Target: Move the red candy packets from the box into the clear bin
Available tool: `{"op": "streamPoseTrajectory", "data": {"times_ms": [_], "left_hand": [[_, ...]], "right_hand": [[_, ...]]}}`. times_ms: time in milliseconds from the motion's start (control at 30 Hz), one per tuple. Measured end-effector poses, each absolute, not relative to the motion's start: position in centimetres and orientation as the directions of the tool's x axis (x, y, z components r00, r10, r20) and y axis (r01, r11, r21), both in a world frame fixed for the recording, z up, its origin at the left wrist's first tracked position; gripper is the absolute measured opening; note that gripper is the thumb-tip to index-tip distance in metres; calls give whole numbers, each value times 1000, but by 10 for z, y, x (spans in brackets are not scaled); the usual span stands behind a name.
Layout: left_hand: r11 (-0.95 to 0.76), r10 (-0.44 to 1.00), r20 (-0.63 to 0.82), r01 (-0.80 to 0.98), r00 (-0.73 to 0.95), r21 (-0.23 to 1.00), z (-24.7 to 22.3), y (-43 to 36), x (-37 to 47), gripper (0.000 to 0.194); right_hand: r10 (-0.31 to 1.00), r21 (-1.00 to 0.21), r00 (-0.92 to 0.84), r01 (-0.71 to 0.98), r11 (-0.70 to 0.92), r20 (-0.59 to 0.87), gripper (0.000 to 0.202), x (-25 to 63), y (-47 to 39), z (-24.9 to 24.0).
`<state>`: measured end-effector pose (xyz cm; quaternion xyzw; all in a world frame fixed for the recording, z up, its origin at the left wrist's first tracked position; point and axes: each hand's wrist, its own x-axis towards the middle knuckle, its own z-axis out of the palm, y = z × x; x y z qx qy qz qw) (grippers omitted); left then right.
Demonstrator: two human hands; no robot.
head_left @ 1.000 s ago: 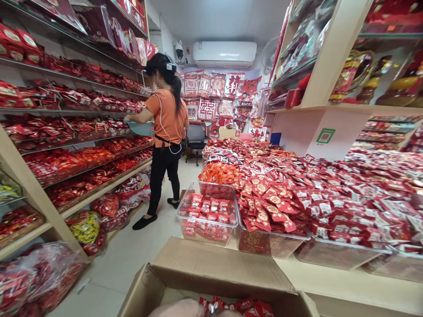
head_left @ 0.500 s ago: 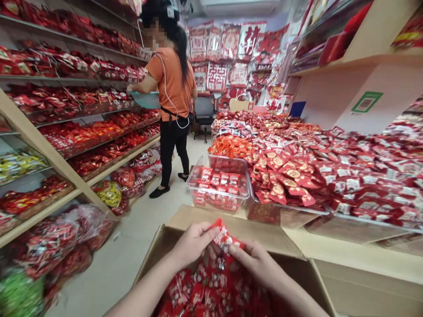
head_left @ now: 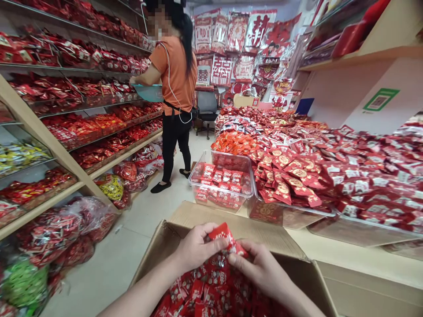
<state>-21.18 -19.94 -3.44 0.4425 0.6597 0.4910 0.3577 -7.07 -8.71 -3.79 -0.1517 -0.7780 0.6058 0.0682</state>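
"What is on your far left?"

"Shelves [head_left: 82,112] filled with mostly red packets, and plastic bags [head_left: 49,233] on the floor below. Next comes a person [head_left: 176,75] in an orange top, facing the shelves, with a teal basin [head_left: 149,92] in front."

"And closer to you?"

"An open cardboard box [head_left: 167,240], with loose packets [head_left: 211,293] inside. Above them, my left hand [head_left: 194,248] has its grip closed on a shiny red packet [head_left: 220,234], thumb across its front."

"Behind that?"

"A clear tub [head_left: 198,190] on the surface [head_left: 313,246], part full of small red packets."

"Your other hand?"

"My right hand [head_left: 257,264] meets the left, its grip pinching red wrapping at the lower right. I cannot tell whether that is the same packet or a second one. Farther right, more tubs [head_left: 297,215] stand heaped with red packets."
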Motion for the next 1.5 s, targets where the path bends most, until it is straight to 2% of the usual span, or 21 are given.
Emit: {"op": "streamPoseTrajectory", "data": {"times_ms": [67, 133, 367, 500, 633, 800, 933, 1067, 1167, 1300, 1433, 1500], "left_hand": [[140, 935, -11, 340, -354, 930, -33, -201, -209, 31], [147, 933, -4, 373, -359, 916, -33, -201, -206, 32], [132, 922, 20, 363, -386, 922, -37, -200, -208, 30], [163, 918, -32, 303, -395, 939, -39, -199, -209, 31], [187, 921, -85, 240, -380, 953, -40, -200, -210, 33], [203, 925, -148, 123, -351, 971, -43, -201, -211, 34], [186, 934, -146, 95, -327, 978, -45, -201, -213, 34], [195, 932, -118, 201, -343, 960, -40, -201, -214, 34], [156, 946, -62, 279, -318, 948, -36, -202, -216, 32], [32, 966, 56, 335, -251, 942, -33, -204, -217, 31], [115, 961, -40, 266, -274, 957, -33, -204, -213, 29], [154, 951, -78, 240, -300, 958, -34, -203, -211, 29]], "right_hand": [[333, -947, -943, 124, 297, -19, 30, -70, -89, -38], [333, -936, -943, 114, 333, 3, 27, -70, -89, -39], [343, -957, -939, 100, 273, 0, 25, -72, -89, -42], [351, -961, -936, 106, 256, -10, 25, -74, -89, -41], [321, -987, -946, 92, 129, -46, 24, -75, -91, -41], [264, -998, -964, -13, -54, -2, 25, -74, -93, -42], [264, -999, -964, 33, 1, -31, 15, -72, -93, -41], [301, -994, -953, 52, 96, -21, 23, -70, -93, -41], [312, -993, -950, 62, 103, -27, 24, -71, -95, -45], [295, -999, -954, 47, -26, -53, 28, -74, -98, -48], [317, -971, -946, -8, -239, -70, 29, -78, -101, -44], [328, -960, -941, -14, -279, -81, 29, -79, -102, -43]]}}
